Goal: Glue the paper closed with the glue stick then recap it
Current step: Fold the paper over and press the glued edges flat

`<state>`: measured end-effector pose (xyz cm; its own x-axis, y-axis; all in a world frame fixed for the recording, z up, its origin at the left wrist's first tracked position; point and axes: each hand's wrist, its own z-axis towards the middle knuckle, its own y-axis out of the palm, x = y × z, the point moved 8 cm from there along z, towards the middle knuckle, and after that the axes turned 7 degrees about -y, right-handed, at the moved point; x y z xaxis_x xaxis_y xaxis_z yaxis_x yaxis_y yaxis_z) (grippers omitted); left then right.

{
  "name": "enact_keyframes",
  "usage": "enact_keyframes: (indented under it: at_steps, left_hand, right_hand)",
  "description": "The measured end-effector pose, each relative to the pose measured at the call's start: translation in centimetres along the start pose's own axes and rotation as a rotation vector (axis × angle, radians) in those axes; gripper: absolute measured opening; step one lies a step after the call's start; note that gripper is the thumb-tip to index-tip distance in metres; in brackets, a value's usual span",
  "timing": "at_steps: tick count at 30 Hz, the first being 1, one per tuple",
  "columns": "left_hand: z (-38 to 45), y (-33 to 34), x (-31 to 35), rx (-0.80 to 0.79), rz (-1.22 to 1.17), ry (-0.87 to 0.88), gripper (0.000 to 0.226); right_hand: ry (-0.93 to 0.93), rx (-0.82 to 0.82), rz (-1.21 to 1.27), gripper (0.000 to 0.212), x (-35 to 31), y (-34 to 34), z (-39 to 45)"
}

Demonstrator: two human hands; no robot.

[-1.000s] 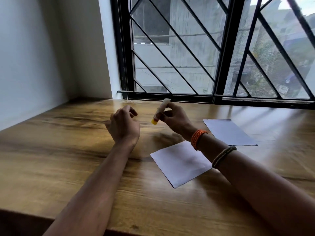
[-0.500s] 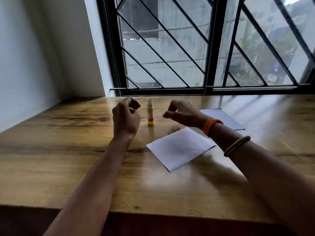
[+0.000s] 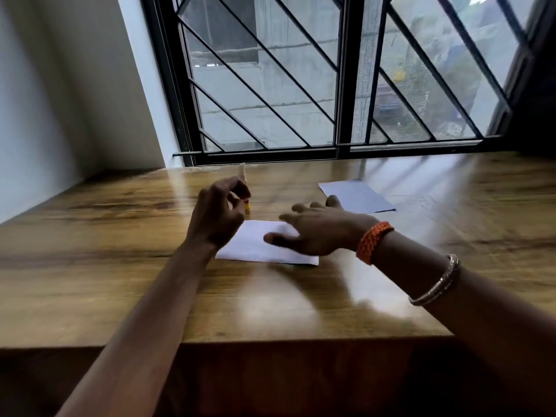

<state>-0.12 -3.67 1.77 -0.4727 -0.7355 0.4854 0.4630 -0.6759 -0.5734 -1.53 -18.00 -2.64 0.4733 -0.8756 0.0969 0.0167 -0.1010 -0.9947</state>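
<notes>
A folded white paper [image 3: 255,245] lies flat on the wooden table [image 3: 120,266], near the middle. My right hand [image 3: 319,233], fingers spread and palm down, lies over the paper's right part; an orange band is on that wrist. The glue stick [image 3: 243,173] stands upright just behind the paper's far left corner, pale body up and yellow end [image 3: 247,207] down. My left hand [image 3: 216,215] is in front of it with thumb and fingers curled around its middle; motion blur hides the exact contact. No separate cap shows.
A second sheet of paper [image 3: 358,197] lies farther back to the right. A barred window [image 3: 301,85] runs along the table's far edge, and a white wall [image 3: 60,100] closes the left side. The table's front edge [image 3: 270,341] is close to me.
My right hand set the glue stick upright on the table, let go, then dropped onto the white paper. My left hand moved right to the stick. The view tilted.
</notes>
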Motion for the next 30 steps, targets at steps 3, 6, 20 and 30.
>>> enact_keyframes:
  at_steps: [3, 6, 20, 30]
  left_hand:
    - [-0.8, 1.6, 1.4, -0.114, 0.02, 0.106, 0.019]
    - [-1.4, 2.4, 2.9, -0.172, -0.024, 0.168, 0.017]
    - [-1.4, 3.3, 3.1, -0.224, -0.081, 0.122, 0.022]
    - [-1.1, 3.1, 1.2, -0.223, -0.269, -0.197, 0.011]
  right_hand:
    - [0.195, 0.218, 0.179, 0.081, 4.8, -2.6, 0.3]
    - [0.402, 0.135, 0.173, 0.076, 10.7, -1.7, 0.1]
    - [0.357, 0.362, 0.168, 0.03, 11.0, -0.7, 0.5]
    - [0.286, 0.344, 0.161, 0.036, 9.0, -0.6, 0.9]
